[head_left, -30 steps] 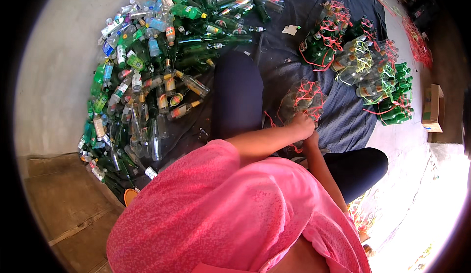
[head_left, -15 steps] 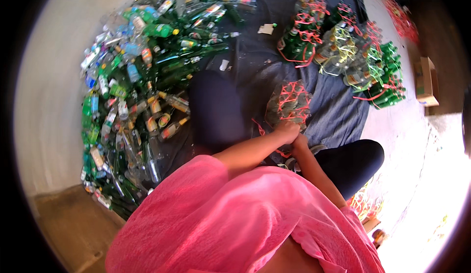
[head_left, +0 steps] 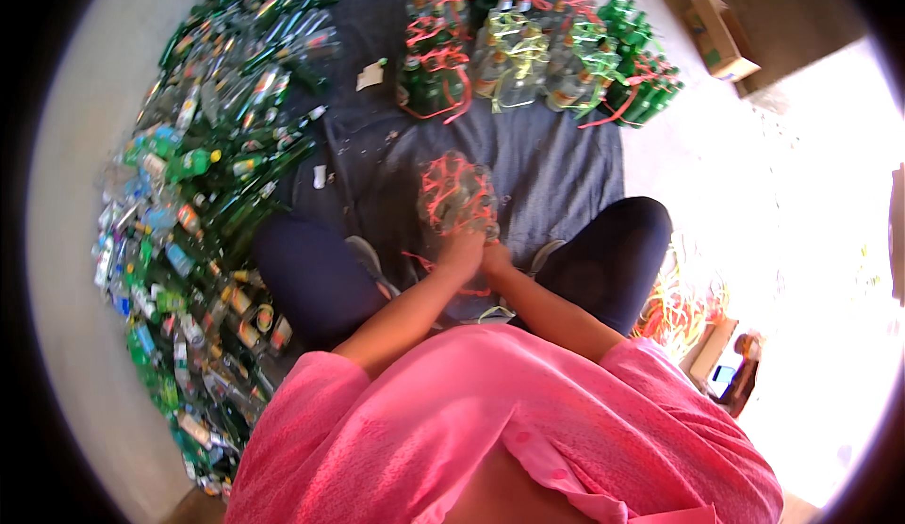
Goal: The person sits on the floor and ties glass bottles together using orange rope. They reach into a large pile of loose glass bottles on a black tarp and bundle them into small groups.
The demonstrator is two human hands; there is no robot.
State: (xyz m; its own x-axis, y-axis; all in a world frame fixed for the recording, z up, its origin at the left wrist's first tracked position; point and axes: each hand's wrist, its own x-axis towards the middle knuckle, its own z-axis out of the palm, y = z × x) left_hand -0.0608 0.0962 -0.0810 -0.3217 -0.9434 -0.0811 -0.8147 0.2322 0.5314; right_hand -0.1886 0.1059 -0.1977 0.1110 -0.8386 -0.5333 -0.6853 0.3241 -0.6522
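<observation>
A bundle of clear glass bottles [head_left: 458, 192], laced across the top with red strap, stands between my bent legs. My left hand [head_left: 461, 251] is closed at the near side of this bundle, the back of the hand uppermost. Right beside it, touching, is my right hand [head_left: 494, 257], also closed. The fingertips are mostly hidden, so what they grip cannot be made out. A loose end of red strap [head_left: 418, 261] sticks out left of my hands, and more strap lies below my wrists.
Many loose green and clear bottles [head_left: 203, 161] lie heaped along the left wall. Strapped bundles [head_left: 514, 57] stand in rows at the back. White scraps [head_left: 370, 75] lie on the dark cloth [head_left: 363, 152]. A cardboard box [head_left: 721, 39] and a tangle of straps [head_left: 683, 298] are at the right.
The view has turned, so the heap, bundles and my body appear farther left. My hands stay together at the near side of the same bundle.
</observation>
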